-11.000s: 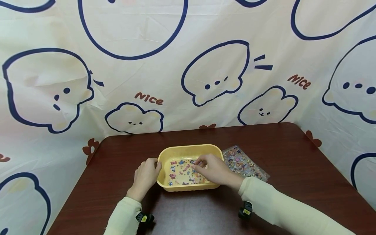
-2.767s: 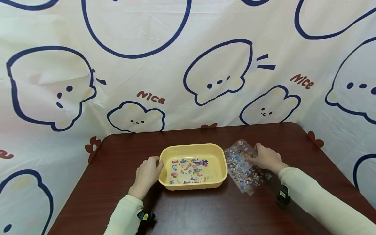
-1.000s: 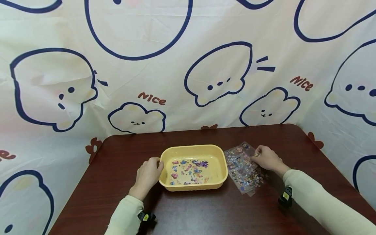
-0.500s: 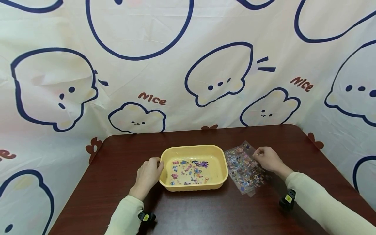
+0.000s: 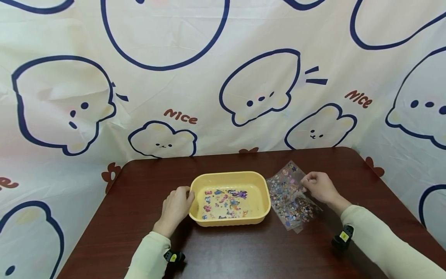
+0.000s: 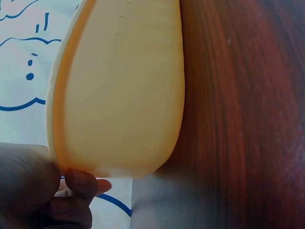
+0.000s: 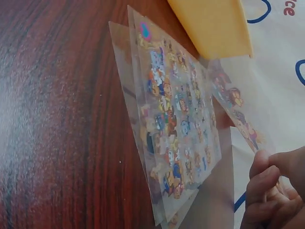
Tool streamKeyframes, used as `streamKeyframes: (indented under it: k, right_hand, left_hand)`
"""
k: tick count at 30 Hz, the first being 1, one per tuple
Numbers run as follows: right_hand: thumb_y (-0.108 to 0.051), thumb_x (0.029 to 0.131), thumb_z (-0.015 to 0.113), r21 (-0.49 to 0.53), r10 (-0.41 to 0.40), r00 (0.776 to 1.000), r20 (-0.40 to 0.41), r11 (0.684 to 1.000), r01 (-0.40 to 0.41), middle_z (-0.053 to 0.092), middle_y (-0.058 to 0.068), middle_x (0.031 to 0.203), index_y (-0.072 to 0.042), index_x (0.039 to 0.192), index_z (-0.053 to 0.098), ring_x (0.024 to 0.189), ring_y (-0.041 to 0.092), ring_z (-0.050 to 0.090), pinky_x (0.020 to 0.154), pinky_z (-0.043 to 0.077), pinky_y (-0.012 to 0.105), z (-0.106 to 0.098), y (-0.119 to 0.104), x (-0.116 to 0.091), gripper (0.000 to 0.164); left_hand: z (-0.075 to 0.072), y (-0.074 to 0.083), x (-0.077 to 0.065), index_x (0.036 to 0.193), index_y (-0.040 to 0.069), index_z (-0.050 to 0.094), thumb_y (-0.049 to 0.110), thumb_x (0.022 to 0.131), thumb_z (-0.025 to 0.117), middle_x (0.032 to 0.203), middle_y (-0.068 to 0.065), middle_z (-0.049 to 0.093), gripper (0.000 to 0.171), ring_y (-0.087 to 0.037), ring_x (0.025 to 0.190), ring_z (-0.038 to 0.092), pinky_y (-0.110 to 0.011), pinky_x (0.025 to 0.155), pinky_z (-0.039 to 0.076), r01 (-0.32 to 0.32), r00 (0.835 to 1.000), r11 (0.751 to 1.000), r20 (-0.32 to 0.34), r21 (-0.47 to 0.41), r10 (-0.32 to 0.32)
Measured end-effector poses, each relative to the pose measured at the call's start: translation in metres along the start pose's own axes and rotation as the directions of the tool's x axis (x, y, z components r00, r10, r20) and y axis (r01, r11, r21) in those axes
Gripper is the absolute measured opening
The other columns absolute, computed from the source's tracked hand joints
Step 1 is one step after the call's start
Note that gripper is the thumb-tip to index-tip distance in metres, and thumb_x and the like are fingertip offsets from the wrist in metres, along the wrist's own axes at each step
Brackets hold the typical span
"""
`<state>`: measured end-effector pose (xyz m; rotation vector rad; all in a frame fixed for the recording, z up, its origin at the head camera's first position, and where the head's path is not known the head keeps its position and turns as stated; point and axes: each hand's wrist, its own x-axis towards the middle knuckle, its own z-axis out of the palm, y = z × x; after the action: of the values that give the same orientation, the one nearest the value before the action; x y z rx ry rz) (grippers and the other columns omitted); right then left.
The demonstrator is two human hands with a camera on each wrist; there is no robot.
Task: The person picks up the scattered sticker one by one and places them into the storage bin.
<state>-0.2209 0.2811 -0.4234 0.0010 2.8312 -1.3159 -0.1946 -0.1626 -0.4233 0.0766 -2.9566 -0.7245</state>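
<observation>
A yellow plastic basin [image 5: 256, 215] stands mid-table, with several small cartoon stickers [image 5: 241, 194] on its floor. At its left end my left hand [image 5: 175, 208] grips the rim; the left wrist view shows the thumb and fingers at the basin's end wall [image 6: 119, 90]. Right of the basin lies a small fanned pile of clear sticker sheets [image 7: 181, 114], printed with cartoon figures. My right hand [image 5: 321, 189] pinches the edge of the top sticker sheet [image 5: 290, 172]. In the right wrist view that sheet [image 7: 236, 102] is tilted up off the pile, partly see-through.
The dark wooden table [image 5: 237, 255] runs back to a cream cloth backdrop [image 5: 258, 38] with blue cartoon outlines, which also hangs at both sides. The sheets lie against or very near the basin's right end. Each wrist wears a black camera [image 5: 343, 237].
My right hand was inside the basin at first, then went right to the sheets. Over the last second the top sheet's far corner has shifted farther back and up. The left hand stays put.
</observation>
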Motion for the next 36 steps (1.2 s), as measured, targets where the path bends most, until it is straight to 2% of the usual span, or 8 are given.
streamKeyframes:
  k: [5, 15, 23, 30, 36]
  right_hand:
    - [-0.013, 0.103, 0.053, 0.025, -0.007, 1.000, -0.026, 1.000, 0.008, 0.070, 0.008, 0.075, 0.006, 0.102, 0.065, 0.054, 0.009, 0.048, 0.049, 0.042, 0.028, -0.003, -0.002, -0.001, 0.023]
    - [-0.014, 0.103, 0.052, 0.070, 0.009, 0.998, -0.057, 0.998, -0.005, 0.071, 0.003, 0.077, 0.007, 0.108, 0.065, 0.067, 0.016, 0.063, 0.054, 0.048, 0.028, -0.008, -0.008, -0.004, 0.025]
    - [-0.015, 0.103, 0.053, 0.098, 0.012, 0.997, -0.075, 0.995, -0.004, 0.069, -0.002, 0.073, 0.008, 0.109, 0.064, 0.060, 0.009, 0.057, 0.052, 0.046, 0.027, -0.013, -0.015, -0.006, 0.026]
    - [-0.018, 0.103, 0.055, 0.084, 0.013, 0.997, -0.074, 0.996, -0.006, 0.070, -0.003, 0.073, 0.005, 0.108, 0.066, 0.060, 0.010, 0.057, 0.055, 0.048, 0.028, -0.016, -0.018, -0.009, 0.026]
    - [-0.020, 0.103, 0.054, 0.099, 0.005, 0.997, -0.073, 0.995, 0.002, 0.069, -0.002, 0.072, 0.005, 0.109, 0.064, 0.057, 0.010, 0.053, 0.052, 0.043, 0.029, -0.018, -0.022, -0.010, 0.027]
  left_hand:
    - [0.000, 0.000, 0.000, 0.123, -0.002, 0.069, 0.024, 0.100, 0.059, 0.107, -0.020, 0.074, 0.037, -0.020, 0.067, 0.060, -0.035, 0.056, 0.046, 0.001, 1.000, 1.000, 0.004, -0.003, -0.001]
    - [0.000, -0.001, 0.000, 0.121, -0.002, 0.070, 0.025, 0.099, 0.059, 0.106, -0.020, 0.075, 0.036, -0.021, 0.067, 0.061, -0.037, 0.056, 0.048, -0.008, 1.000, 1.000, -0.004, -0.004, 0.008]
    - [0.000, -0.001, -0.001, 0.121, -0.002, 0.070, 0.025, 0.099, 0.059, 0.106, -0.020, 0.075, 0.036, -0.021, 0.068, 0.061, -0.039, 0.057, 0.049, -0.013, 1.000, 1.000, -0.011, -0.001, 0.013]
    - [0.000, 0.000, 0.000, 0.121, -0.002, 0.070, 0.024, 0.099, 0.059, 0.106, -0.020, 0.074, 0.036, -0.020, 0.067, 0.060, -0.036, 0.055, 0.047, -0.008, 1.000, 1.000, -0.005, -0.003, 0.008]
    - [-0.001, 0.001, 0.000, 0.122, -0.002, 0.070, 0.025, 0.099, 0.060, 0.106, -0.020, 0.075, 0.036, -0.020, 0.067, 0.061, -0.035, 0.056, 0.047, 0.000, 1.000, 1.000, 0.004, -0.001, 0.000]
